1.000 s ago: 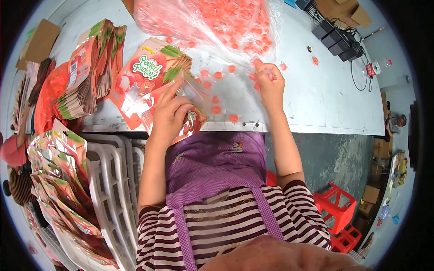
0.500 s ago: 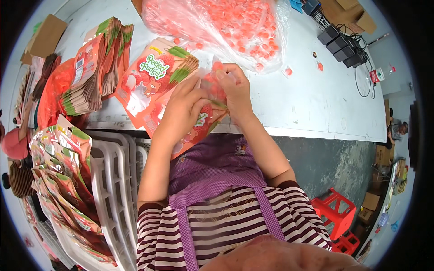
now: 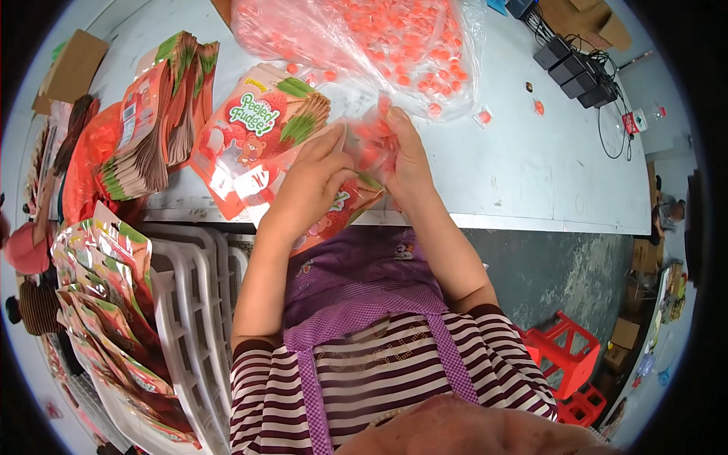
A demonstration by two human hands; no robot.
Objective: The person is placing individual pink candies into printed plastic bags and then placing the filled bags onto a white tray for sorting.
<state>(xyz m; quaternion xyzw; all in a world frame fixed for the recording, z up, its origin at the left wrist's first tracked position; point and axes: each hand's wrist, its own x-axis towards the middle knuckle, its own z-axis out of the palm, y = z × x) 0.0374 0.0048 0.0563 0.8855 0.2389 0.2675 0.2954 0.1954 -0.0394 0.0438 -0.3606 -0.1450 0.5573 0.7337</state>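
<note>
My left hand (image 3: 303, 182) is closed on a red and green printed pouch (image 3: 341, 208), tilted at the table's front edge. Its fingers lie by the pouch's mouth. Close beside it, my right hand (image 3: 412, 155) grips several pink-red candies in clear wrappers (image 3: 371, 145), blurred by motion, at the pouch's opening. Part of the pouch is hidden under my left hand. Just left of my hands lies a stack of flat pouches (image 3: 254, 125) of the same print. A large clear plastic bag (image 3: 349, 45) full of wrapped candies lies beyond my hands.
More stacked pouches (image 3: 144, 125) lie at the left, near a red plastic bag (image 3: 85, 163). Filled-looking pouches (image 3: 114, 296) stand in a white plastic crate (image 3: 182, 318) by my left arm. Loose candies (image 3: 484, 117), black adapters with cables (image 3: 580, 76) and red stools (image 3: 569, 356) are on the right.
My right hand has moved slightly right and its grip on the candies has shifted; more of them show between my hands. My left hand stays on the pouch.
</note>
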